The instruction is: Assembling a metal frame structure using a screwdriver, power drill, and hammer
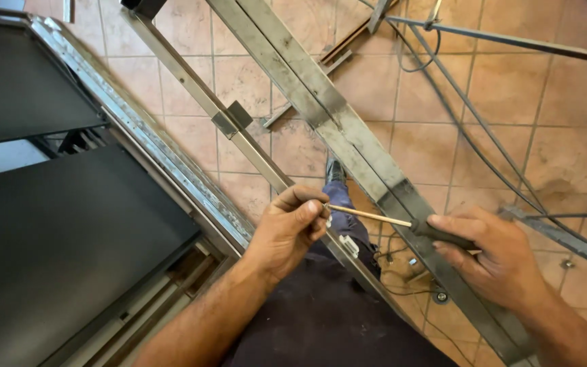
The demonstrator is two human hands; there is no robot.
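My right hand (pixel 494 255) grips the dark handle of a screwdriver (pixel 402 223) whose thin pale shaft runs left. My left hand (pixel 293 228) pinches the tip end of that shaft with thumb and fingers, just above a long grey metal bar (pixel 239 139). A second, wider steel bar (pixel 348 132) crosses diagonally under the screwdriver and beneath my right hand. My dark trousers and one shoe (pixel 334 170) show between the bars.
Dark flat panels in a metal frame (pixel 69 231) fill the left. Cables (pixel 470 129) trail over the tiled floor at right. Small screws and a washer (pixel 441 296) lie on the tiles near my right wrist. Another metal strip (pixel 565 238) lies at far right.
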